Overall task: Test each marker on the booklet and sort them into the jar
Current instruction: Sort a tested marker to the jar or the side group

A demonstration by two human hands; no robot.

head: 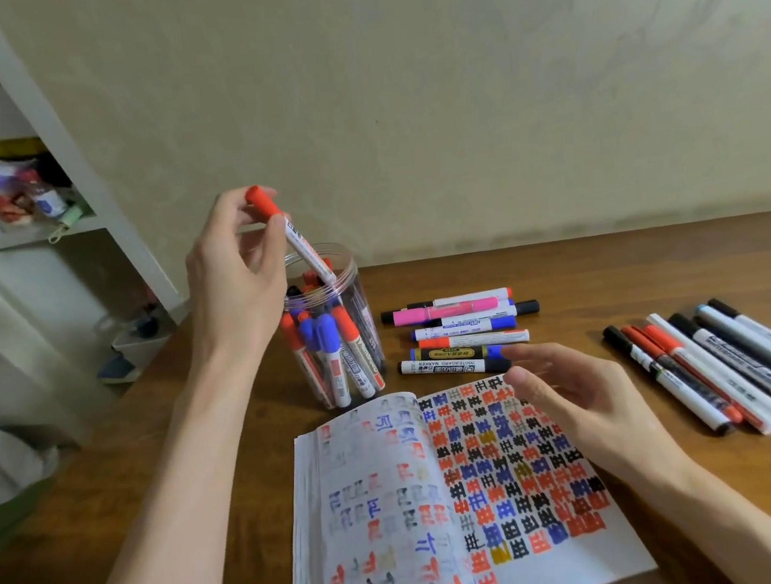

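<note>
Your red-capped marker (303, 248) is tilted cap-up with its lower end inside the mouth of the clear jar (352, 271), so I'd guess it's tested and going in. Your left hand (235, 282) pinches it near the cap with thumb and fingertips, which probably lets it drop straight among the markers standing in there.

The booklet (450, 503) lies open just in front of the jar, its pages full of red, blue and black test marks. Your right hand (578, 394) hovers over its top edge, loosely open and holding nothing. It's near the loose markers (462, 330), so probably lined up for the next one.

The thin pens (727, 369) lie apart on the right. It's all on a brown wooden table (616, 271) against a pale wall, with a cluttered white shelf (41, 190) off to the left.
</note>
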